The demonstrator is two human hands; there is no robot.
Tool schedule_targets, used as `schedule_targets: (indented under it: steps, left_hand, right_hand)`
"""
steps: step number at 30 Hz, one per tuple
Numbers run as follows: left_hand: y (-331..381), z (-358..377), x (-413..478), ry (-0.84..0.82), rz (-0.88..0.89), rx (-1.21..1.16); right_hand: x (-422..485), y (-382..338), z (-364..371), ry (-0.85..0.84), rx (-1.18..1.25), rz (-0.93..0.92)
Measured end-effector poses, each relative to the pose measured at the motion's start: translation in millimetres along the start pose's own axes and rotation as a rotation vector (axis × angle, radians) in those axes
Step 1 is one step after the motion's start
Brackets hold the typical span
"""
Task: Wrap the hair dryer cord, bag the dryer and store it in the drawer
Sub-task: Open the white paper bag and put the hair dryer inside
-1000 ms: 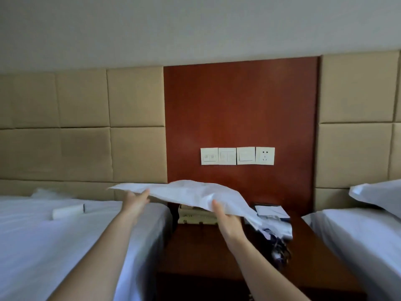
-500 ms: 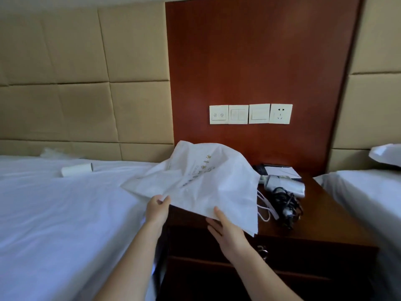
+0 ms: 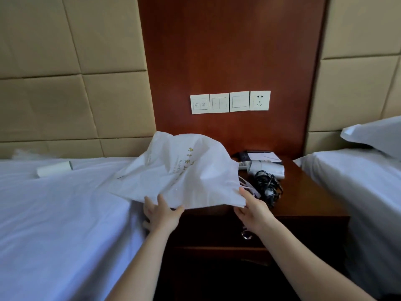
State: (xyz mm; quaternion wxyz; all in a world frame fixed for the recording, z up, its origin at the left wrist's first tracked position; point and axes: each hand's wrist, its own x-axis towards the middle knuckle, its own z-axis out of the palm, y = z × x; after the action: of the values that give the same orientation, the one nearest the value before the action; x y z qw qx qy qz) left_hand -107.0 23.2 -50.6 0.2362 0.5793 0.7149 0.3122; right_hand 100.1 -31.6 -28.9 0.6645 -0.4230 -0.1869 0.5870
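Room background: beige padded wall panels either side of a red-brown wood panel (image 3: 234, 51) carrying four white switch and socket plates (image 3: 230, 102) in a row. Below it stands a dark wood desk (image 3: 308, 198) between two beds with white sheets.

Bag (image 3: 184, 170): white, crumpled, gold lettering on its upper face. It spans the gap between the left bed (image 3: 54, 213) and the left part of the desk top, far end raised. White drawstrings (image 3: 247, 185) trail from its right edge.

Dryer (image 3: 268, 167): white, lying on its side on the desk, just right of the bag and outside it. Its black cord (image 3: 268, 186) lies bundled in front of it, touching the desk top.

Drawer (image 3: 217, 232): under the desk top, ring pull (image 3: 246, 235) at its front, appears closed.

Hands: apart, one at each near corner of the bag. Left hand (image 3: 161, 213) has its fingers spread and straight over the bag's near edge, thumb along that edge. Right hand (image 3: 253, 210) reaches the bag's right corner with its fingertips; whether it pinches the fabric cannot be told.

Other items: white roll (image 3: 54, 169) on the left bed; papers (image 3: 263, 156) and a dark card at the back of the desk; pillow (image 3: 373, 135) on the right bed (image 3: 358, 192).
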Motion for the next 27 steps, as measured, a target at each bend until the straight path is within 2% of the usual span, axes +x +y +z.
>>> schedule_targets:
  steps: [2, 4, 6, 9, 13, 17, 22, 25, 27]
  left_hand:
    - [9.5, 1.1, -8.9, -0.03, 0.128, 0.171]
    - [17.8, -0.4, -11.5, -0.076, 0.281, 0.233]
    - [23.2, -1.4, -11.8, -0.124, 0.417, 0.175]
    - [34.5, -4.9, -21.2, -0.183, 0.564, -0.079]
    - [43.8, -4.4, -27.0, -0.358, 0.584, -0.317]
    - [48.1, -1.3, -26.3, -0.4, 0.501, -0.52]
    - [46.7, -7.0, -19.2, -0.3, 0.429, -0.448]
    - [44.8, -9.3, -19.3, -0.317, 0.417, -0.427]
    - [43.7, -11.2, -18.0, -0.337, 0.425, -0.318]
  right_hand:
    - [6.5, -0.7, 7.4, -0.02, -0.064, -0.027]
    - [10.8, 1.2, 12.8, -0.008, -0.29, -0.138]
    - [10.3, 4.7, 17.5, 0.006, -0.564, -0.317]
    - [7.9, 9.1, 22.7, -0.112, -0.825, -0.524]
    - [-1.9, 14.2, 34.4, -0.325, -0.897, -0.664]
    - [-6.0, 16.0, 38.3, -0.314, -0.902, -0.744]
    - [-11.0, 12.4, 39.3, -0.315, -1.085, -0.803]
    - [-15.9, 15.2, 39.0, -0.334, -1.05, -0.78]
    - [-15.1, 19.1, 36.4, -0.26, -0.982, -0.761]
